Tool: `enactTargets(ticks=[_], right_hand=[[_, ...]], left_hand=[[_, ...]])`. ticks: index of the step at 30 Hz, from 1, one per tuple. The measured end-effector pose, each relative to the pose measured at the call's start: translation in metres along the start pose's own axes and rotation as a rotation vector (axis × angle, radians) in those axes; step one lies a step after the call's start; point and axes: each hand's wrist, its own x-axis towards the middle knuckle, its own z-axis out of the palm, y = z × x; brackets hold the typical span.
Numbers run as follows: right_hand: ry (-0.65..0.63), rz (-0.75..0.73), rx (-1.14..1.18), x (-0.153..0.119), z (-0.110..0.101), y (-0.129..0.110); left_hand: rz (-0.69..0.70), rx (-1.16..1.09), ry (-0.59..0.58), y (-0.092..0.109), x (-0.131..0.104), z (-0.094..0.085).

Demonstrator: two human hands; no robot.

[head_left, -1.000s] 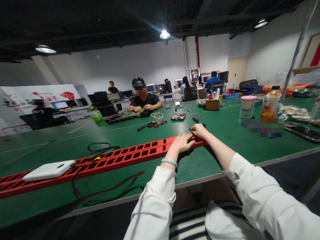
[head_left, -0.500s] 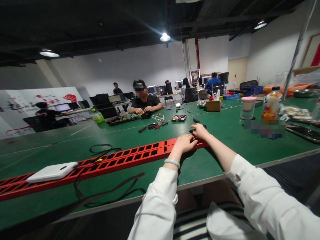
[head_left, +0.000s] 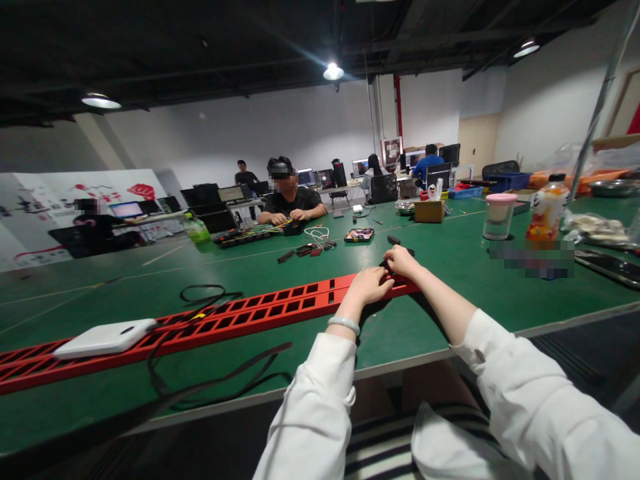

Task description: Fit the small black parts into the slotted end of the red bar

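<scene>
A long red slotted rail (head_left: 280, 303) lies across the green table. My left hand (head_left: 370, 285) rests on its right part, fingers bent toward a small black object (head_left: 386, 264). My right hand (head_left: 401, 261) is just beyond, its fingers closed around or against that black piece, mostly hidden by the hands. Whether the left fingers grip anything is hidden. Behind the right hand lies another dark piece (head_left: 394, 240). A white power bank (head_left: 106, 338) sits on the rail's left part, with a black cable (head_left: 203, 293) beside it.
A cup with a pink lid (head_left: 499, 217), a juice bottle (head_left: 546, 212) and a phone (head_left: 611, 268) are at the right. Farther back are a patterned tray (head_left: 359, 235), dark small parts (head_left: 310, 249) and a cardboard box (head_left: 429, 211). A person (head_left: 290, 197) sits across the table.
My right hand's fingers have drawn in slightly over the black object. My left hand has barely moved. The view has shifted a little, and a person in the background stands more upright.
</scene>
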Motion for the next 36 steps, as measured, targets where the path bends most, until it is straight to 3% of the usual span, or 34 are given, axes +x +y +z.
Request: enactTargets(ticks=[13,23,36], right_hand=[[-0.009,-0.016,0.025,-0.001,-0.013,-0.011],[-0.073,-0.024,0.072,-0.002,-0.014,-0.012],[-0.06,-0.107,0.057,-0.001,-0.012,-0.01]], left_hand=[[-0.042,-0.048,0.02,-0.005,-0.001,0.002],[-0.08,-0.074,0.005,0.0,-0.004,-0.006],[-0.067,-0.108,0.018,-0.003,-0.002,-0.004]])
